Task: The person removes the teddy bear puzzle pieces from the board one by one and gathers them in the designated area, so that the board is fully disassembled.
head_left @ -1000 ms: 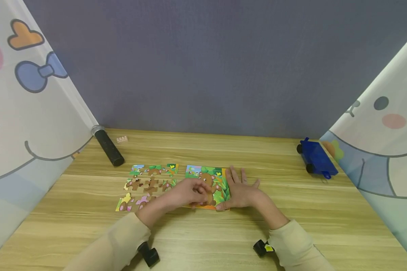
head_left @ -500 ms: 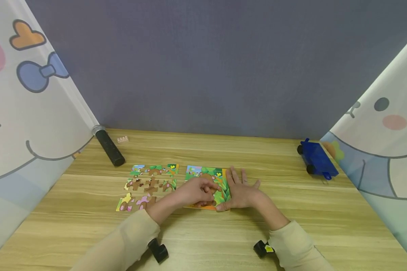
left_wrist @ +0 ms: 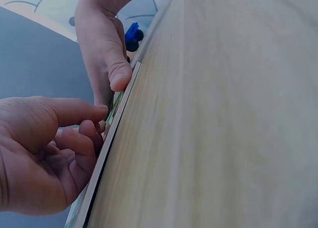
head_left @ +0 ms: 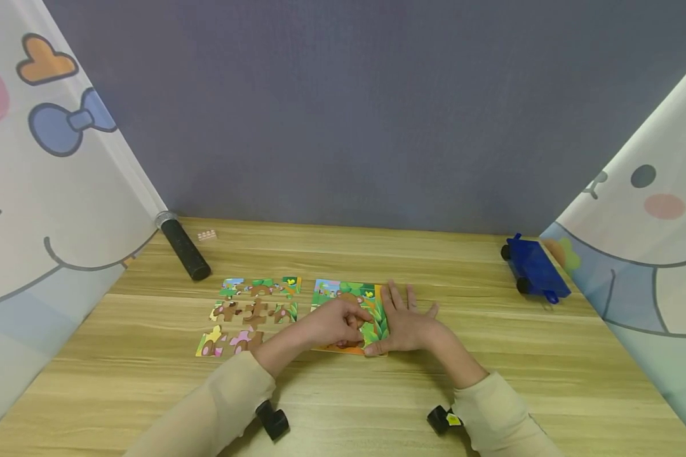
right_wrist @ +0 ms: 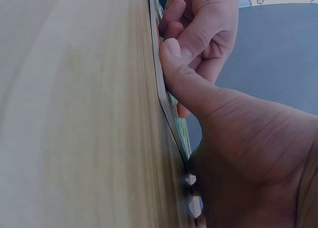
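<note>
In the head view, at lower centre of the frame, the puzzle board [head_left: 349,298] lies flat on the wooden worktop [head_left: 491,381]; the right hand [head_left: 404,322] rests on its right edge with fingers straight and spread, while the left hand [head_left: 333,322] bends its fingers down onto the picture, seemingly working at a piece, though no piece can be made out under them. Left of the board lie nine loose puzzle pieces [head_left: 251,311] in three rows of three. One black cylinder [head_left: 183,247] sits at upper left, one small pale brick [head_left: 206,235] beside it, and one blue toy cart [head_left: 534,269] at the right. In the left wrist view the left hand [left_wrist: 47,153] curls its fingertips against the board's face. In the right wrist view the right hand's [right_wrist: 238,153] thumb presses the board's rim [right_wrist: 166,101]. Doing this well probably means pinning the board firmly and prising with fingertips only, not tilting the frame.
</note>
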The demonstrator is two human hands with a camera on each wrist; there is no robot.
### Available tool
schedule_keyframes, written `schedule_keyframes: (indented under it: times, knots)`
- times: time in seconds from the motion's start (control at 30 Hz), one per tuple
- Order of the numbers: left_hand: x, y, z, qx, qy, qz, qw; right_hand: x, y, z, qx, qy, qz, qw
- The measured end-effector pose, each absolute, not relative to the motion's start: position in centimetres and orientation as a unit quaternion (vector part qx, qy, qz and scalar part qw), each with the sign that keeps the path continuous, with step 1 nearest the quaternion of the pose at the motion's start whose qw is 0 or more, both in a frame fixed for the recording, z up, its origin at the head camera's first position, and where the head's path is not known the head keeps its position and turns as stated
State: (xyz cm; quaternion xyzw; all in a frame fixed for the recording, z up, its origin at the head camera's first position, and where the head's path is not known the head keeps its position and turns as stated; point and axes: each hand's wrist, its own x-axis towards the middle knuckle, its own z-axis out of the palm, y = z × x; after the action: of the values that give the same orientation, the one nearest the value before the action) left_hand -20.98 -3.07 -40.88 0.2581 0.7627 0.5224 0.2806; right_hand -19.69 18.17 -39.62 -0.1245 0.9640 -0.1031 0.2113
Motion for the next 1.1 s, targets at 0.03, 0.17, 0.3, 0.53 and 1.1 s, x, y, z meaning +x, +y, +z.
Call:
schedule_keyframes:
  times: [0.03,0.17,0.3,0.53,1.1]
  knots:
    - [-20.98,-3.07,-40.88,0.254,0.760,0.527,0.283,-19.68,18.17,-39.62,-0.124,0.964,-0.103,0.212]
    - [-21.02,-3.08,-40.91,0.241,0.752,0.544,0.285,-19.67,18.15,-39.62,-0.124,0.964,-0.105,0.212]
    - [-21.09,-3.11,-40.88,0.235,0.740,0.563,0.282,-19.70,18.13,-39.63,-0.125,0.963,-0.108,0.211]
    - [-21.22,-3.03,-40.88,0.222,0.741,0.574,0.270,-19.70,18.17,-39.61,-0.128,0.964,-0.107,0.208]
    - [-21.05,-3.11,-40.90,0.165,0.740,0.600,0.254,-19.68,18.16,-39.48,-0.127,0.963,-0.101,0.214]
